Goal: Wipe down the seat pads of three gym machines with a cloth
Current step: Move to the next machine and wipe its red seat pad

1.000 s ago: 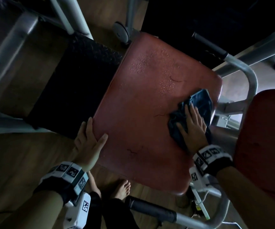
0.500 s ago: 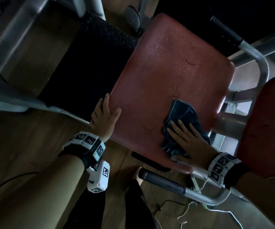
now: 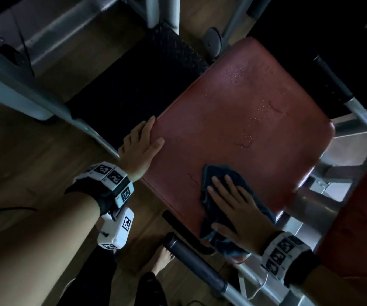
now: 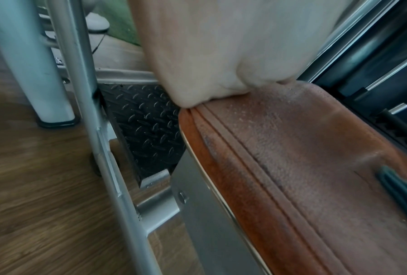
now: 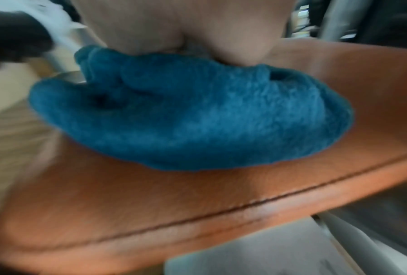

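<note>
A worn red seat pad [image 3: 239, 129] fills the middle of the head view, with water droplets on its far half. A crumpled blue cloth [image 3: 226, 180] lies on the pad's near right corner. My right hand [image 3: 233, 202] presses flat on the cloth with fingers spread and straight. In the right wrist view the blue cloth [image 5: 197, 115] bulges under my palm on the red seat pad [image 5: 197, 201]. My left hand [image 3: 142, 146] rests on the pad's left edge, thumb on top; the left wrist view shows the left hand [image 4: 221, 55] on the seat pad [image 4: 291, 167] rim.
A second red pad [image 3: 359, 228] stands at the right. A black foam handle [image 3: 191, 259] on a metal tube runs below the seat. A black checker plate [image 3: 138, 85] and grey frame bars [image 3: 45, 102] lie to the left on the wooden floor [image 3: 23, 162].
My right hand has slid the cloth from the pad's far right side down and left to its near corner. My left hand stays on the left edge.
</note>
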Demonstrator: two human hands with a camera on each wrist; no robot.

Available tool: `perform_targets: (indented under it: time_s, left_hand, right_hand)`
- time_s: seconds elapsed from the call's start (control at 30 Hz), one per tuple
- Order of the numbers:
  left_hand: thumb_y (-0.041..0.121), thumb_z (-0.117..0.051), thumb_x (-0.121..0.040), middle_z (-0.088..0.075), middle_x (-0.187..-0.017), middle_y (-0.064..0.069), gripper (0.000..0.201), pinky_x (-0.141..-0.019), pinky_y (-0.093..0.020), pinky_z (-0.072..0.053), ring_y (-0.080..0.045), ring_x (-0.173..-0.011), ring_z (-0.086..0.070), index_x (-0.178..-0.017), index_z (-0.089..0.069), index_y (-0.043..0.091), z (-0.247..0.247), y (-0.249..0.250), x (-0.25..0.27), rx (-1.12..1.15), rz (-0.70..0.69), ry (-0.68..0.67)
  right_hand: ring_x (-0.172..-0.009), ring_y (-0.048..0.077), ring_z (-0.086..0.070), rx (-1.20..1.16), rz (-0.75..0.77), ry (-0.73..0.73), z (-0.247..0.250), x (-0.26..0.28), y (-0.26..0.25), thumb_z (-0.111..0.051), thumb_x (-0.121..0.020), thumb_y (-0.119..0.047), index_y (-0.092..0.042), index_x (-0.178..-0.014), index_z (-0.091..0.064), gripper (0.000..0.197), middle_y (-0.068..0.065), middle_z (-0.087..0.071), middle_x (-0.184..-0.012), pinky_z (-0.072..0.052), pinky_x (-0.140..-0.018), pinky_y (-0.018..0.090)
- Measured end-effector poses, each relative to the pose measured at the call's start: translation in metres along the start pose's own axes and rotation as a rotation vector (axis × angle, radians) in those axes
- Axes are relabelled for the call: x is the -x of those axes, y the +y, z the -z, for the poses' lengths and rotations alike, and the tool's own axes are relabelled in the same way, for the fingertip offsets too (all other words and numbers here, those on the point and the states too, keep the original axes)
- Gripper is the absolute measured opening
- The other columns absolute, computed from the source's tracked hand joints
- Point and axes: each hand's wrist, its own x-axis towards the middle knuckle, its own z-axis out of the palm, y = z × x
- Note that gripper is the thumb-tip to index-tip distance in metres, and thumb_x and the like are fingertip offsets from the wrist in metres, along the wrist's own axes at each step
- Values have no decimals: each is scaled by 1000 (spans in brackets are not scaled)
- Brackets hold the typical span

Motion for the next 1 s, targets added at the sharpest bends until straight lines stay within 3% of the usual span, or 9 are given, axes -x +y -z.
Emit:
perform_targets:
  time_s: [0.17,0.4,0.6,0.67,0.77,0.8,0.87,0.93,1.0]
  left_hand:
    - [66,-22,-81,-9,-159,10,72,-114,-53,-12,-25,-144,-13,-149,-4,48,-1,1,0,12,-6,26]
    - [66,-21,-82,-12,-158,7,72,-114,-53,-15,-26,-143,-16,-149,-6,47,-1,-3,0,13,-36,38]
    - [67,-20,-81,-12,-159,6,74,-112,-53,-14,-28,-143,-15,-150,-6,46,-1,-2,-1,14,-28,32]
    - [67,-21,-82,-11,-159,7,72,-112,-52,-13,-27,-144,-14,-150,-5,46,-1,-2,0,14,-41,23]
    - [63,-27,-92,-10,-159,7,65,-112,-51,-12,-27,-144,-13,-150,-4,45,-1,-4,-1,3,-61,27]
    - [62,-28,-93,-10,-159,7,64,-112,-51,-12,-27,-144,-13,-150,-4,44,-2,-5,-1,1,-65,31]
    - [62,-26,-91,-11,-159,7,66,-112,-51,-13,-27,-144,-14,-150,-5,44,-3,-6,-2,0,-71,39]
    - [62,-27,-91,-11,-159,7,66,-113,-52,-14,-27,-144,-14,-151,-5,43,-3,-7,-3,3,-79,42]
    - [62,-27,-91,-11,-159,7,66,-113,-52,-14,-27,-144,-14,-151,-5,43,-4,-9,-4,5,-87,42]
  right_hand:
    - [-149,21,0,91,153,-34,-11,0,-5,-30,-97,-59,-21,-155,-6,73,-3,1,-162,-5,-117,36]
    - [-148,17,12,12,-142,101,8,-28,7,-18,-99,-55,-23,-154,5,68,-7,11,-161,-2,-118,34]
    - [-149,24,-3,124,114,-27,-10,-2,-11,-24,-100,-44,-18,-155,-5,63,-2,-1,-162,-12,-119,42]
    - [-149,22,-2,122,110,3,-3,-10,-7,-22,-100,-43,-20,-155,-5,61,-5,0,-162,-12,-120,40]
    - [-148,17,8,-42,-27,89,12,-31,-5,-27,-102,-40,-25,-154,-2,60,-12,6,-161,-6,-118,33]
    - [-149,17,5,-70,-73,117,17,-35,-6,-32,-102,-38,-25,-154,-5,61,-12,3,-161,-9,-117,32]
    - [-146,25,-16,-25,-107,189,20,-33,-11,-40,-99,-37,-21,-153,-21,60,-6,-17,-159,-28,-113,38]
    - [-129,29,-40,33,-60,199,16,-20,-17,-44,-94,-37,-20,-147,-35,57,-1,-36,-147,-45,-97,46]
    - [-116,26,-44,79,34,174,6,-3,-20,-45,-92,-36,-20,-145,-40,56,0,-42,-138,-46,-90,43]
